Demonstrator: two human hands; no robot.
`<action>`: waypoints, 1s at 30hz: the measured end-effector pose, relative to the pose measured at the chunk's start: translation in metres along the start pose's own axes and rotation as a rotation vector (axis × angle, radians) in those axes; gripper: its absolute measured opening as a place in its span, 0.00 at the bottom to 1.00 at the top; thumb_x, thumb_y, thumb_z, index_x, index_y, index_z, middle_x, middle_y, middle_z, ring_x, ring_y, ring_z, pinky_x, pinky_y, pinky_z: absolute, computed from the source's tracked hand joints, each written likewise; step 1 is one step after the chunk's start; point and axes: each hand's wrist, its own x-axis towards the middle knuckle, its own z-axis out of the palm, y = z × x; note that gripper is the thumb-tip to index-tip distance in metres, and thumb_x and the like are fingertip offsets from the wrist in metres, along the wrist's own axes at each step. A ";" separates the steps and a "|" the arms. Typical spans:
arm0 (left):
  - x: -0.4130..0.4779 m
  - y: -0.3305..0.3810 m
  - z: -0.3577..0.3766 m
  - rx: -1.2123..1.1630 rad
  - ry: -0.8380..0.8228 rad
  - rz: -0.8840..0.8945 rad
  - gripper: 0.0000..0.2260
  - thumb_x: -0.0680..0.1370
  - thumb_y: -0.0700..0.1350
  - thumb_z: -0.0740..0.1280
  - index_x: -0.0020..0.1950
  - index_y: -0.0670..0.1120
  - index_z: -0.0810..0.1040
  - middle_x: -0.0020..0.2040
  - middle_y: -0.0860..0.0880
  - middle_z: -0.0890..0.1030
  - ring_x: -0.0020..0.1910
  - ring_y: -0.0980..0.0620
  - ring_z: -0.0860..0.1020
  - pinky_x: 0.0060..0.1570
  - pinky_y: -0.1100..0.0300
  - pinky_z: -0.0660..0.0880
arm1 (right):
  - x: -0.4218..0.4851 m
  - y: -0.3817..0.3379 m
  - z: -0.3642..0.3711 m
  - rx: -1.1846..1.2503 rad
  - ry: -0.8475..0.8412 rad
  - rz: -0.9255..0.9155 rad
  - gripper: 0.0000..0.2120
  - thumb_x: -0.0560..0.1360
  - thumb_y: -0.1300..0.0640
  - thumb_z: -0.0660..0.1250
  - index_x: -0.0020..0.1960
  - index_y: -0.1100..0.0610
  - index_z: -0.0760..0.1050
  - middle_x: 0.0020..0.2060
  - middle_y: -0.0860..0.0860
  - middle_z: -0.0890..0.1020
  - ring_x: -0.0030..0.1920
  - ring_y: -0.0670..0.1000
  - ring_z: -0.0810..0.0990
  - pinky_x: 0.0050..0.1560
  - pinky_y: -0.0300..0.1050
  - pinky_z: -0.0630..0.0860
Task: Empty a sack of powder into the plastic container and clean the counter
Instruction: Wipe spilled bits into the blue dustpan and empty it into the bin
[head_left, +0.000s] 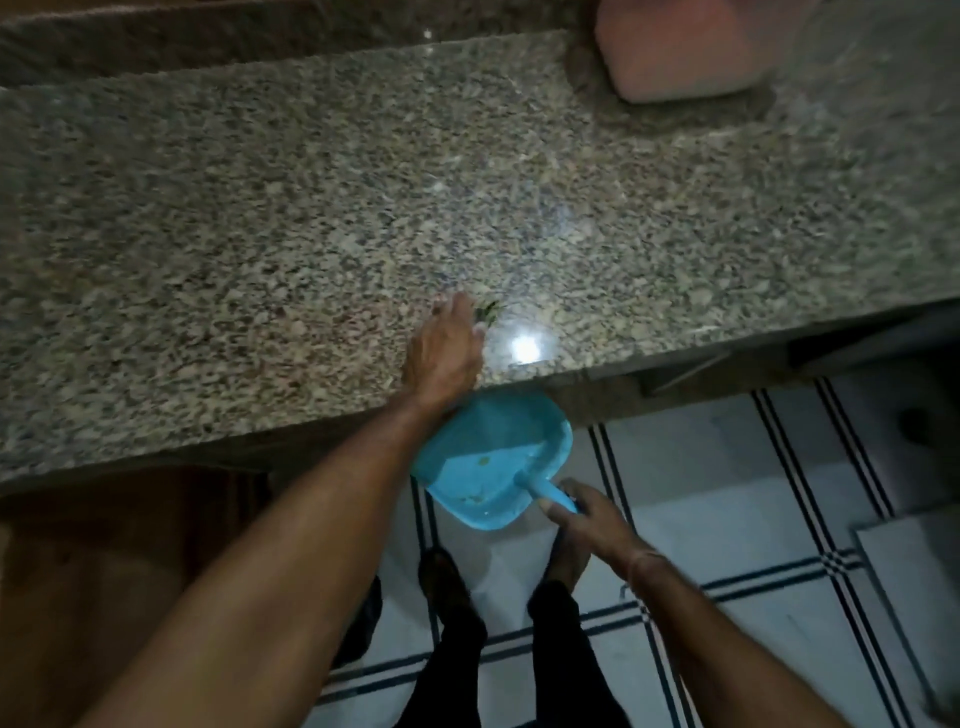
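Note:
My left hand (447, 351) lies flat on the speckled granite counter (260, 234) near its front edge, fingers together, beside a small clump of green-brown debris (488, 312). My right hand (587, 519) grips the handle of a blue plastic dustpan (493, 457), which sits just below the counter's edge with its mouth under my left hand. A few pale crumbs lie inside the pan. At the top right stands a pinkish plastic container (680, 47), blurred and partly cut off by the frame.
A bright light glare (524, 348) reflects on the counter near the edge. Below is a white tiled floor with dark stripes (779, 519). My legs and feet (498, 597) stand close to the counter. A brown cabinet front (104, 571) is at lower left.

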 end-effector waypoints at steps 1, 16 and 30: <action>0.000 0.003 0.000 -0.021 0.012 -0.002 0.16 0.85 0.50 0.60 0.66 0.41 0.71 0.61 0.37 0.78 0.58 0.36 0.77 0.52 0.46 0.72 | -0.001 0.006 -0.008 0.016 0.000 0.004 0.09 0.78 0.47 0.71 0.51 0.52 0.78 0.42 0.50 0.83 0.40 0.49 0.81 0.37 0.34 0.75; 0.010 0.129 0.073 0.003 0.162 -0.142 0.10 0.84 0.49 0.60 0.64 0.47 0.68 0.52 0.46 0.77 0.45 0.47 0.77 0.39 0.53 0.70 | 0.021 0.082 -0.141 0.142 0.022 0.090 0.25 0.69 0.47 0.73 0.51 0.69 0.76 0.35 0.53 0.80 0.36 0.49 0.80 0.41 0.46 0.76; 0.017 0.116 0.052 0.136 0.224 -0.433 0.06 0.85 0.46 0.61 0.59 0.45 0.71 0.44 0.47 0.79 0.34 0.52 0.73 0.29 0.60 0.64 | 0.031 0.083 -0.177 0.212 -0.029 0.046 0.09 0.78 0.55 0.71 0.49 0.62 0.78 0.36 0.51 0.79 0.38 0.49 0.78 0.42 0.44 0.75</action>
